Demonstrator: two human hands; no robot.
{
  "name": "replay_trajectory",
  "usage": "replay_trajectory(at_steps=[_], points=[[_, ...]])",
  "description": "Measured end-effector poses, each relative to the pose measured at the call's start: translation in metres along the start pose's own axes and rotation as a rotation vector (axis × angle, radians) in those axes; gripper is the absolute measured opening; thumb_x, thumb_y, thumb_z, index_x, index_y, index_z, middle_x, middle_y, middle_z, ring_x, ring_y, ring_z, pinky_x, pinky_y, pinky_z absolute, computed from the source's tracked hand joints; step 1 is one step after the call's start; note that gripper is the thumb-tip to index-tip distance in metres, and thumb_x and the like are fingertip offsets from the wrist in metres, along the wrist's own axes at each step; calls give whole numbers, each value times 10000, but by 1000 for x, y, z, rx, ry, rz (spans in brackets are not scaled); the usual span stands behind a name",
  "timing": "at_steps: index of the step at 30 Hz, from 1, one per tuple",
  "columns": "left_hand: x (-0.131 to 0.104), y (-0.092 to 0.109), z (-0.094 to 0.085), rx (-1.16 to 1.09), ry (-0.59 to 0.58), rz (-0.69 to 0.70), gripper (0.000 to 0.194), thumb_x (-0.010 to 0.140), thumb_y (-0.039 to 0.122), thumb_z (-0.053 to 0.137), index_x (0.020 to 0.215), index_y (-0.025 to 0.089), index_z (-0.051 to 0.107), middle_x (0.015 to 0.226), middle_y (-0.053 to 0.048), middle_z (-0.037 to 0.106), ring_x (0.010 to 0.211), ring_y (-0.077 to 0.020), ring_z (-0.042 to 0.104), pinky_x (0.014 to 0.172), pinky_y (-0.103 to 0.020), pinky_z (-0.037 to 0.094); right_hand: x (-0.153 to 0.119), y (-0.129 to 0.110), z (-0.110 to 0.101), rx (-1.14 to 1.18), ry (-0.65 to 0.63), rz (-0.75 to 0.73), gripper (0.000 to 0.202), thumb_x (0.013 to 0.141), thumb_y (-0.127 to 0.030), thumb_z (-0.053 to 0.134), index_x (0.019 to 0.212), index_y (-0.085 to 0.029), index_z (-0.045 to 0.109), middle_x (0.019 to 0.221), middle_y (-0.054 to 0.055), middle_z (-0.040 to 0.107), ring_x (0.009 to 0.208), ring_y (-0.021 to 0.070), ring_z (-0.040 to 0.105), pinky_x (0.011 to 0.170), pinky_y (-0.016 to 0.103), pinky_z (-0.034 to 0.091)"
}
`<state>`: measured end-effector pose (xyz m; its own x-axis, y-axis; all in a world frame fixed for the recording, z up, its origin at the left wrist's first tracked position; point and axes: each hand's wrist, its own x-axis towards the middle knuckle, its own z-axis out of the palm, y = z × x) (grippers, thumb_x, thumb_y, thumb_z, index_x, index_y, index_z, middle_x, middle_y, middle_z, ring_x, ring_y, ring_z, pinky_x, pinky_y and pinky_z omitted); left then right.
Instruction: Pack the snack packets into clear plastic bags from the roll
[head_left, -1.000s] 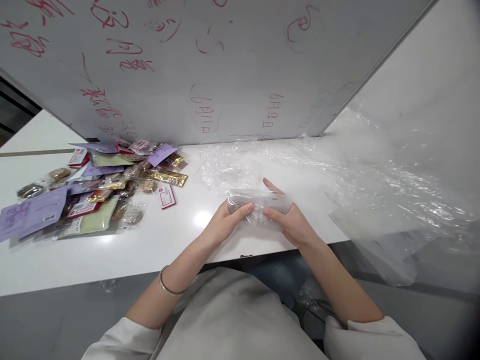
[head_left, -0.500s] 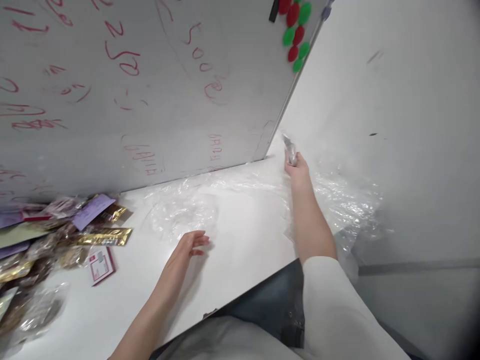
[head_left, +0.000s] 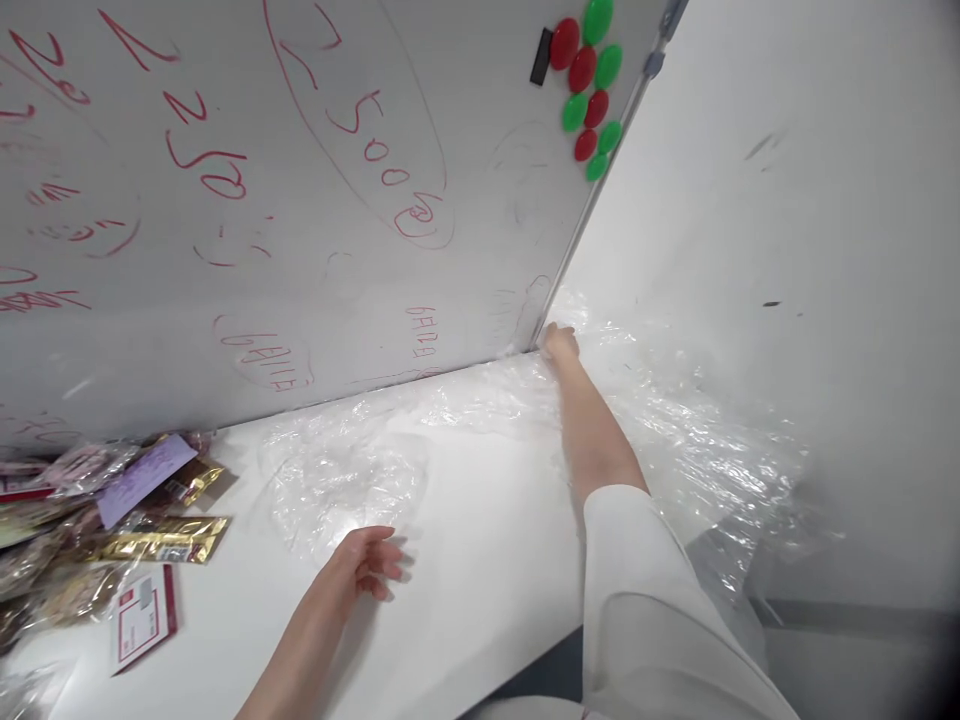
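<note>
My right hand (head_left: 561,342) reaches to the lower right corner of a whiteboard (head_left: 465,250). Its fingers look curled, and whatever they hold is hidden from me. Clear plastic wrap (head_left: 480,395) lies crumpled along the foot of the board, close to that hand. Low over the white table (head_left: 480,520), my left hand (head_left: 371,565) is open with loosely bent fingers and nothing in it. Another crumpled piece of clear plastic (head_left: 345,485) lies just beyond its fingertips.
Left on the table are a gold packet (head_left: 169,540), a purple card (head_left: 146,480), a red-edged white card (head_left: 144,620) and several wrapped packets. More clear plastic (head_left: 697,430) spreads at the right by the wall (head_left: 840,300). Red and green magnets (head_left: 583,69) dot the board.
My right hand has moved in to the board's corner, and the small clear packet it held is out of sight. The view has tilted, so the table appears lower. My left hand stays open.
</note>
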<state>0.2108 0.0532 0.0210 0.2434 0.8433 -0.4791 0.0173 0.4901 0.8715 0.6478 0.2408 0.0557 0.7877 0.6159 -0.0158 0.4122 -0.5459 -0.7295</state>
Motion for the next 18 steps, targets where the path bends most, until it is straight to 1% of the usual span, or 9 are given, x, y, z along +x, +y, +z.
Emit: replay_trajectory(at_steps=[2,4,6,9,11,13,14,16,18], points=[[-9,3,-1,86,-5,53,361,851,577,567,913,248,701,775,-54,643,695,-227,601,587,-327,427,-2,-6,-4,-136,3,49,372,956,-369,610,1260,-154,597,1287,111,603,1122,240,617,952,475,524],[-18,5,-2,252,-3,159,369,884,581,538,898,255,711,762,-45,603,671,-206,551,601,-323,421,-9,-15,-10,-252,-4,48,300,956,-308,604,1149,-83,654,1259,190,620,1208,314,582,995,532,465],[-23,6,-6,463,67,301,331,887,550,556,913,260,713,824,-55,578,725,-220,546,619,-326,442,-26,-25,-16,-333,-22,6,285,957,-261,578,969,-2,696,1196,290,628,1278,397,528,1014,553,398],[-22,8,-18,734,292,515,346,873,501,572,1083,250,685,1076,-111,547,987,-297,554,722,-381,510,-76,-37,-21,-392,-88,-175,391,960,-296,543,769,8,699,1110,332,641,1294,456,495,999,538,353],[-16,14,-33,832,421,590,408,872,476,563,1181,218,632,1237,-152,492,1174,-348,490,875,-468,506,-121,-39,-16,-384,-173,-338,392,946,-357,564,736,-54,698,1075,305,666,1249,444,533,992,542,351],[-5,22,-49,792,509,579,459,861,456,582,1236,192,575,1362,-179,420,1295,-369,418,999,-523,449,-166,-38,1,-339,-335,-446,414,885,-492,634,690,-131,690,923,216,714,1060,382,645,925,494,419],[1,27,-58,700,539,533,502,849,448,607,1274,192,534,1411,-183,383,1312,-357,420,1020,-514,441,-186,-36,13,-284,-464,-494,423,844,-563,661,718,-161,701,888,170,725,968,344,672,878,461,450],[12,36,-70,403,564,360,553,809,429,673,1279,200,494,1420,-188,394,1250,-318,504,995,-469,466,-219,-33,42,-143,-686,-556,453,741,-632,736,879,-201,729,939,113,732,904,304,672,834,427,475],[21,40,-75,178,489,235,598,768,439,740,1266,224,488,1389,-183,467,1166,-285,568,895,-402,503,-244,-31,70,-30,-817,-574,530,662,-583,815,1037,-222,716,980,79,718,893,279,660,823,415,490]])
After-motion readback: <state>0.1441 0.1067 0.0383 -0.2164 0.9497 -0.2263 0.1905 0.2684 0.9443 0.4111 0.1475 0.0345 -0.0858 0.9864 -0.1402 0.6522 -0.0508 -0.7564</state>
